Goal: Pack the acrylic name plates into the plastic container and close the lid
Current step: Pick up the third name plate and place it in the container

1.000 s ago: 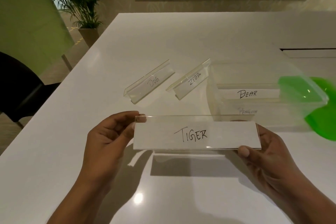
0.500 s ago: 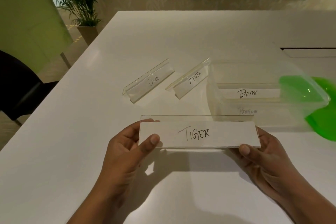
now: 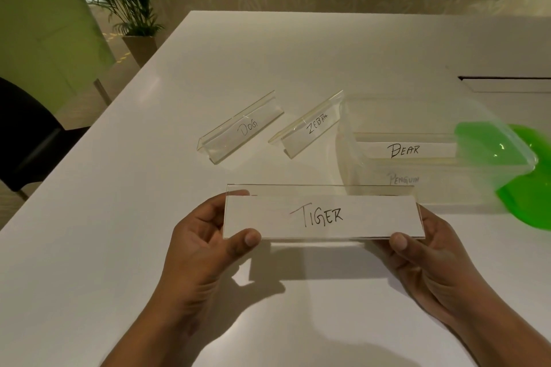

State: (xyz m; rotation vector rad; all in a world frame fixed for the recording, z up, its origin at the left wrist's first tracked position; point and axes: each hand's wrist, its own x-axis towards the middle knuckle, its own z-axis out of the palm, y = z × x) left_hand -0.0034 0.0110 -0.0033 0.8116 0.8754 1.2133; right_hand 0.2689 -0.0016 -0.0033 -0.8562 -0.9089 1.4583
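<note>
While my left hand (image 3: 205,235) and right hand (image 3: 429,250) pinch the ends of the clear acrylic TIGER name plate (image 3: 323,216), just in front of the clear plastic container (image 3: 432,188), fingers clamped on it, I should keep it level. I'd lower it in alongside the BEAR plate (image 3: 404,149), clear of the near wall.

DOG plate (image 3: 240,127) lies left of ZEBRA plate (image 3: 308,124), container (image 3: 432,116) right.

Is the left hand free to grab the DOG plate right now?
Probably not yet: the left hand and right hand both hold the TIGER plate. The DOG plate lies unobstructed on the table.
</note>
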